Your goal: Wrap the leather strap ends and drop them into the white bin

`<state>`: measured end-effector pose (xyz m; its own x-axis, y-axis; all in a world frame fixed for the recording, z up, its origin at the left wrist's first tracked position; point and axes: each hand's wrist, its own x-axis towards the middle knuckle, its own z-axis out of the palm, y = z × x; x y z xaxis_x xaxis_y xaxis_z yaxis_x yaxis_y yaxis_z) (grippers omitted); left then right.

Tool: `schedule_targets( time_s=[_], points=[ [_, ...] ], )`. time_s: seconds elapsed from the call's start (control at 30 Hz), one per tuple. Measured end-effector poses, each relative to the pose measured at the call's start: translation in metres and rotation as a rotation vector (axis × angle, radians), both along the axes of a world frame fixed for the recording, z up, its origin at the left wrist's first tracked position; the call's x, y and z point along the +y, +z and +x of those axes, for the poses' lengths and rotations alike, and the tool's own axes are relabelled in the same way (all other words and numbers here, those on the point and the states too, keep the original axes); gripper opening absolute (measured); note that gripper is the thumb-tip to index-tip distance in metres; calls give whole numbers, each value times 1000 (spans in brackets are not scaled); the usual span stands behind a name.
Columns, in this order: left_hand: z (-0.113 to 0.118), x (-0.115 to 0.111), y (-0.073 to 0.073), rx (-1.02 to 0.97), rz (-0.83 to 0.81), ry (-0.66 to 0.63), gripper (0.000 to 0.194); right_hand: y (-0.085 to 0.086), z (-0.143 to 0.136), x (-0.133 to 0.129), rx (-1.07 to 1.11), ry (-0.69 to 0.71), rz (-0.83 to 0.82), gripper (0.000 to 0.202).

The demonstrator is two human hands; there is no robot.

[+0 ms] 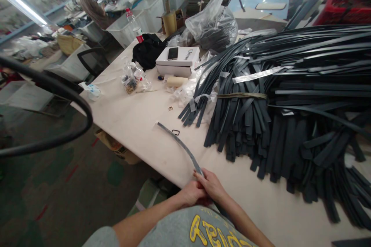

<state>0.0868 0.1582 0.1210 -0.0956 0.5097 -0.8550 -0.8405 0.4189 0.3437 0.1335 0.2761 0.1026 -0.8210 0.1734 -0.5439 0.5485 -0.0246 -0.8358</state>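
Note:
A narrow dark grey strap (183, 146) runs from my hands out over the table, its far end bending up to the left. My right hand (212, 183) is closed around the strap, thumb and fingers pressed together on it. My left hand (192, 193) is closed too, touching the right one just below the strap; its fingertips are partly hidden, and it seems to grip the same strap. Both hands are close to my body at the table's near edge. Beyond the strap lies a black rectangular ring buckle (175, 132), and farther off a small metal buckle (171, 108).
Bundles of dark straps (240, 123) cover the right side of the table (130, 117). Behind are a white box (176, 65) with a phone (173, 53) on it, a black bag (149, 50), a bottle (135, 25) and plastic bags. A black cable (84, 112) loops at left.

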Motion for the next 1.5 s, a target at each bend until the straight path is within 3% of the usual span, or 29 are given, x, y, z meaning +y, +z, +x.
schedule_targets(
  time_s=[0.07,0.13,0.23,0.33,0.5,0.7,0.8,0.9,1.1,1.27,1.43,1.5],
  points=[
    [-7,-3,6,-6,23,-44,16,5,-6,4,28,-21,-28,36],
    [-21,-7,11,15,43,4,20,15,-3,12,64,-12,-66,36],
    [-50,-8,16,51,95,191,36,34,12,27,98,1,-113,35],
    [-78,5,18,28,139,379,46,45,28,37,79,14,-176,36],
    [-123,47,15,7,88,578,41,40,44,36,44,161,-187,36],
    [-163,73,24,282,47,951,13,28,52,39,-47,214,-50,33],
    [-156,78,38,330,100,944,9,37,33,35,12,165,-72,30],
    [-135,82,49,319,147,869,4,49,-2,28,147,13,-105,23],
    [-91,77,59,301,220,619,32,54,-54,24,213,-228,-19,44],
    [-85,66,66,305,271,474,41,56,-53,28,262,-238,34,47],
    [-105,69,68,430,237,604,35,58,-47,24,231,-198,10,46],
    [-100,70,66,417,236,563,35,58,-49,25,238,-214,29,47]
  ],
)
